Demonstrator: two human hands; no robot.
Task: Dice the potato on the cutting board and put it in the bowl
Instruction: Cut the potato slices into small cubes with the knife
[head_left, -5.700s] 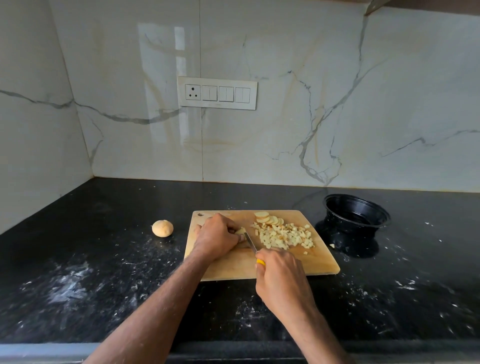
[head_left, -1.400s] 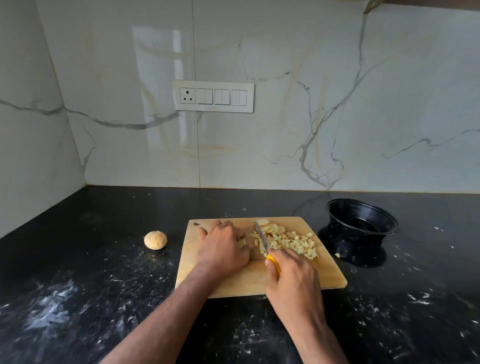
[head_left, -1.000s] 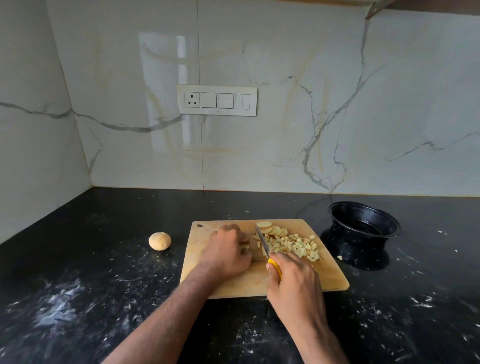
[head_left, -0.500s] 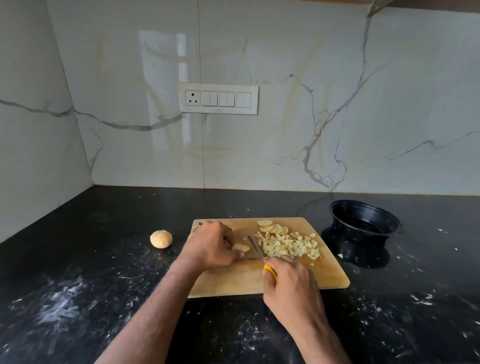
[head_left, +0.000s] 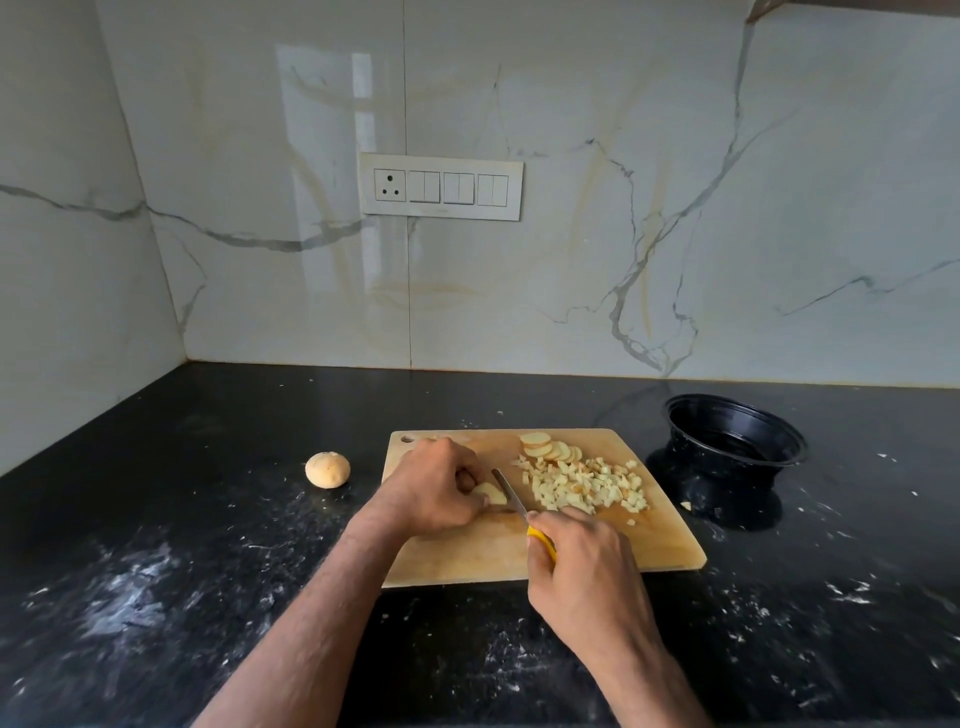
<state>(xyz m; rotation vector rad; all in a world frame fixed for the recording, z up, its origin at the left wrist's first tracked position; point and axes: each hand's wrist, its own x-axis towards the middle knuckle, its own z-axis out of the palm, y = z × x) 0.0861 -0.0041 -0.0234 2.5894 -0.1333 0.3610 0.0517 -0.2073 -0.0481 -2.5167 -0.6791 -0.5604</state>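
Pale potato slice (head_left: 491, 492), likely firm but slippery, sits pinched at its edge under left hand (head_left: 434, 488); right hand (head_left: 579, 564) grips the knife (head_left: 511, 496)

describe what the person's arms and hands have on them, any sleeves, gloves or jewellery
Both forearms are bare up to the frame's lower edge, with no sleeve in sight. The left hand and right hand wear no gloves. No ring, watch or band shows on the visible fingers or wrists.
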